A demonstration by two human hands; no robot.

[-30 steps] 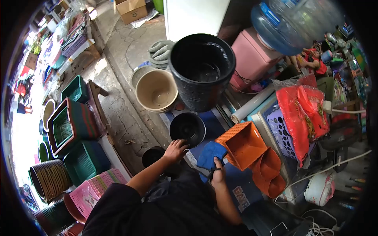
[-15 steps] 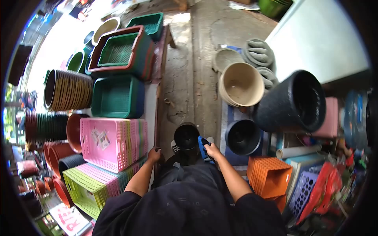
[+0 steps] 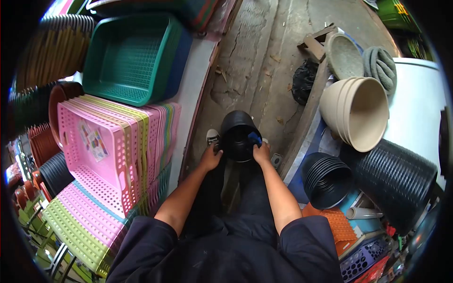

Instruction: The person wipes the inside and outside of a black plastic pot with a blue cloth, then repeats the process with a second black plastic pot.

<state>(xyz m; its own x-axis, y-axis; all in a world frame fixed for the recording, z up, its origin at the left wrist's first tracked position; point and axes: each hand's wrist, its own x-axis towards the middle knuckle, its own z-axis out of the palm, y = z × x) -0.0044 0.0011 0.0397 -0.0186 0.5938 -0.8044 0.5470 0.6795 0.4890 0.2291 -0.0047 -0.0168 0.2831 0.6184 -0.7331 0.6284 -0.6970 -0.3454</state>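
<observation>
A black plastic pot [image 3: 239,123] is tilted between my feet, its dark opening facing me. At its left edge my left hand [image 3: 211,156] is closed, with the fingertips curled against the pot's dark side and partly lost in it. My right hand [image 3: 261,153] is at the right rim, closed on a blue cloth [image 3: 255,138] that lies partly inside the opening. The pot's bottom is out of sight.
On the left table stand pink baskets [image 3: 96,137], green baskets [image 3: 63,226] and a green tray [image 3: 125,61]. To the right are nested beige pots [image 3: 351,111], black pots [image 3: 325,179], an orange basket [image 3: 332,226] and a black bag [image 3: 306,80] on the concrete floor.
My left hand has moved from the left table's edge to the pot. My right hand has brought the blue cloth into the pot's opening. The pot is now tilted and the view has turned.
</observation>
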